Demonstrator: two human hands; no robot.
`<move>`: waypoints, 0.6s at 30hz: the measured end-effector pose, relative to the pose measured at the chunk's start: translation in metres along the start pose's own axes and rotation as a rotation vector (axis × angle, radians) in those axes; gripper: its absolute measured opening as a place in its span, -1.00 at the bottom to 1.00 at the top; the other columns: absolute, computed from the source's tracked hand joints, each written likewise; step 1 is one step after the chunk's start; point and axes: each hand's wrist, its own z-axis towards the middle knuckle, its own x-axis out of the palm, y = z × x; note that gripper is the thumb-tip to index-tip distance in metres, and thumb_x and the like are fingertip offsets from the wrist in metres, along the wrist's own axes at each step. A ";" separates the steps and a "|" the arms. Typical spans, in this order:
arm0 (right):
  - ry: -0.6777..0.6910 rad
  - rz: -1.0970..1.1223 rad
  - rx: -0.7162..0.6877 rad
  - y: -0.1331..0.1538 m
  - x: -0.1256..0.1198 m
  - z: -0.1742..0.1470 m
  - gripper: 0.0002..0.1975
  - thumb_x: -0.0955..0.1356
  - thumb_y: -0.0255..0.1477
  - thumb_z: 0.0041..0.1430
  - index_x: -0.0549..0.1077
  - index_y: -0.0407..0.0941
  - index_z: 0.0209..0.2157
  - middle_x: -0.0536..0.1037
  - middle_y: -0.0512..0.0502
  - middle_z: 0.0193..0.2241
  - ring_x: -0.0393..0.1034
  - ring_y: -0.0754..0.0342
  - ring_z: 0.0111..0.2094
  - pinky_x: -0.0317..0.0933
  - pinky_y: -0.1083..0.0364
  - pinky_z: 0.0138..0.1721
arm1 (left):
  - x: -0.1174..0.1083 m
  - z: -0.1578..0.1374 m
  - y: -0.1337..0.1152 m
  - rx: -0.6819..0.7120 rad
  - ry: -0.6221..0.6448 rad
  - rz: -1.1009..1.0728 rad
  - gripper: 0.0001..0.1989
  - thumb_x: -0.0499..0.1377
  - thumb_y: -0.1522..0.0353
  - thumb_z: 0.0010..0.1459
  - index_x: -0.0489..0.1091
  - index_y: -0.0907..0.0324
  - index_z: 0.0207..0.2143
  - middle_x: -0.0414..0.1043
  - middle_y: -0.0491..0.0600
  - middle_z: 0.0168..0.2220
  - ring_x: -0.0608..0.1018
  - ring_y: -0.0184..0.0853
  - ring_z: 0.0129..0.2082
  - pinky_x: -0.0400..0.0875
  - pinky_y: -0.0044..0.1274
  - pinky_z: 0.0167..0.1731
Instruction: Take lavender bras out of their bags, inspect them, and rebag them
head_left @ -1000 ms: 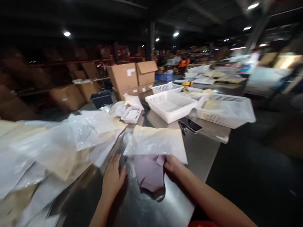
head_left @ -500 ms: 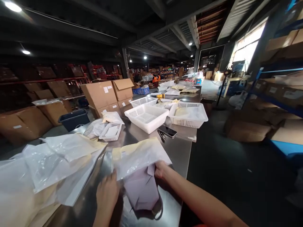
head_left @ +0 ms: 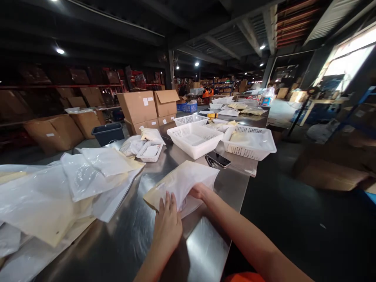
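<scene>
A white and pale-yellow plastic bag (head_left: 179, 178) lies at a slant on the metal table, its near end gaping. My left hand (head_left: 167, 221) rests on the near left part of the bag, fingers stretched out over the plastic. My right hand (head_left: 198, 191) reaches into the gaping end, and its fingers are hidden by the plastic. Between the hands a small bit of a lilac item (head_left: 183, 203) shows at the opening; the rest of it is covered by the bag.
Several plastic bags (head_left: 100, 172) are heaped on the left of the table. Ahead are white baskets (head_left: 195, 147), a phone (head_left: 219, 159) with dark pens (head_left: 210, 161), and a small tray (head_left: 149, 152). Cardboard boxes (head_left: 136, 107) and a dark bin (head_left: 108, 133) stand beyond the left edge.
The lilac item, mostly exposed before, has gone into the bag. My left hand has moved from the bag's left edge onto its top. The view has swung left.
</scene>
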 end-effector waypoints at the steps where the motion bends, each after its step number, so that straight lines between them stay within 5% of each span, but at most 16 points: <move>1: 0.002 -0.056 0.021 0.000 -0.002 -0.001 -0.83 0.39 -0.42 0.25 0.48 -0.22 -0.17 0.53 -0.08 -0.24 0.44 0.12 -0.29 0.39 0.06 -0.23 | -0.003 0.002 0.005 -0.014 -0.027 -0.059 -0.46 -0.11 0.46 0.29 0.17 0.45 0.29 0.09 0.32 0.32 0.17 0.11 0.32 0.30 -0.15 0.19; 6: -0.003 -0.256 0.015 0.006 -0.036 -0.024 -0.78 0.47 -0.58 0.00 0.57 -0.15 -0.24 0.57 -0.03 -0.16 0.39 0.16 -0.19 0.25 0.17 -0.06 | -0.028 0.008 0.029 -0.086 -0.035 -0.236 -0.43 -0.10 0.45 0.30 0.07 0.47 0.33 0.06 0.34 0.33 0.12 0.06 0.35 0.20 -0.13 0.25; 10: 0.188 -0.470 -0.055 0.005 -0.054 -0.052 -0.79 0.50 -0.49 -0.03 0.60 -0.14 -0.27 0.60 -0.04 -0.25 0.41 0.12 -0.25 0.29 0.18 -0.18 | -0.061 0.007 0.042 -0.014 0.222 -0.319 -0.42 0.00 0.40 0.25 0.15 0.23 0.33 0.08 0.18 0.35 0.19 -0.03 0.33 0.24 -0.17 0.22; 12: 0.321 -0.544 -0.020 -0.004 -0.051 -0.067 -0.82 0.49 -0.39 0.03 0.59 -0.17 -0.30 0.59 -0.06 -0.35 0.42 0.14 -0.36 0.29 0.21 -0.36 | -0.081 0.006 0.051 -0.028 0.301 -0.380 -0.51 0.05 0.29 0.23 0.33 0.14 0.21 0.25 0.11 0.28 0.33 -0.07 0.26 0.27 -0.24 0.20; 15: 0.473 -0.492 0.211 -0.027 -0.033 -0.087 -0.74 0.41 -0.26 0.15 0.55 -0.21 -0.32 0.57 -0.10 -0.42 0.44 0.16 -0.48 0.18 0.27 -0.57 | -0.103 0.008 0.075 -0.328 0.391 -0.378 -0.60 0.02 0.12 0.24 0.51 0.17 -0.16 0.52 0.14 -0.02 0.52 -0.08 0.03 0.42 -0.30 0.01; 18: 0.557 -0.303 0.471 -0.052 -0.005 -0.102 -0.70 0.36 -0.21 0.22 0.49 -0.20 -0.25 0.57 -0.11 -0.43 0.50 0.14 -0.50 0.18 0.28 -0.60 | -0.100 0.011 0.104 -0.582 0.738 -0.417 -0.44 0.05 -0.08 0.14 0.48 0.25 -0.43 0.56 0.22 -0.32 0.61 -0.02 -0.27 0.50 -0.34 -0.36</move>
